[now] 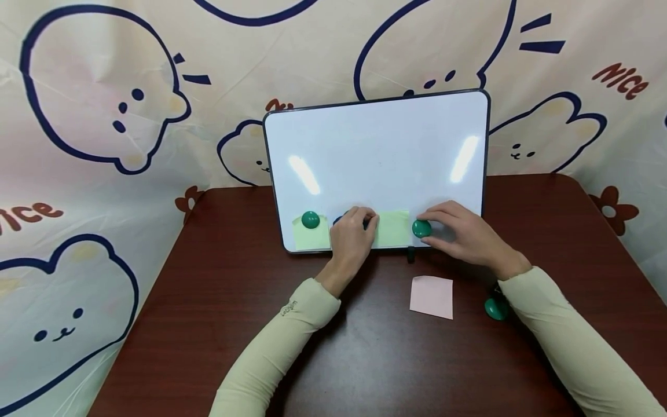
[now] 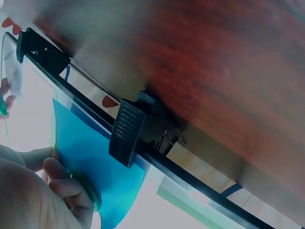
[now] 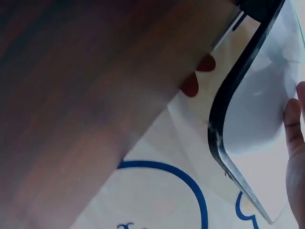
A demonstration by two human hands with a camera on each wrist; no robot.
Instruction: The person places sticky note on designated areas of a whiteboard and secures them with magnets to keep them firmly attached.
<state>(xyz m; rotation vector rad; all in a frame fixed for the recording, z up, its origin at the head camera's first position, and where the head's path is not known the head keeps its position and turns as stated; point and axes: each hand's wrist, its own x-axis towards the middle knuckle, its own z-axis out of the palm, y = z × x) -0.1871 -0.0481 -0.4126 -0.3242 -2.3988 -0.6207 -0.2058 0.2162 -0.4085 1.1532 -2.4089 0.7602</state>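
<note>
A small whiteboard (image 1: pixel 377 156) stands upright on the table. My left hand (image 1: pixel 351 234) is at its lower middle, thumb and forefinger tips together at the left edge of a green sticky note (image 1: pixel 393 229). Behind that hand, a blue sticky note (image 2: pixel 88 140) lies on the board, with a green round magnet (image 2: pixel 86 191) beside the curled fingers in the left wrist view. My right hand (image 1: pixel 464 237) holds another green round magnet (image 1: pixel 421 229) between thumb and fingers, at the right edge of the same green note. The right wrist view shows only its fingertips near the board.
At the board's left, a further green note (image 1: pixel 311 237) carries a green magnet (image 1: pixel 310 219). On the table lie a pink sticky note (image 1: pixel 431 297) and a green magnet (image 1: pixel 496 309) by the right sleeve. Black clips (image 2: pixel 128 133) grip the board's bottom edge.
</note>
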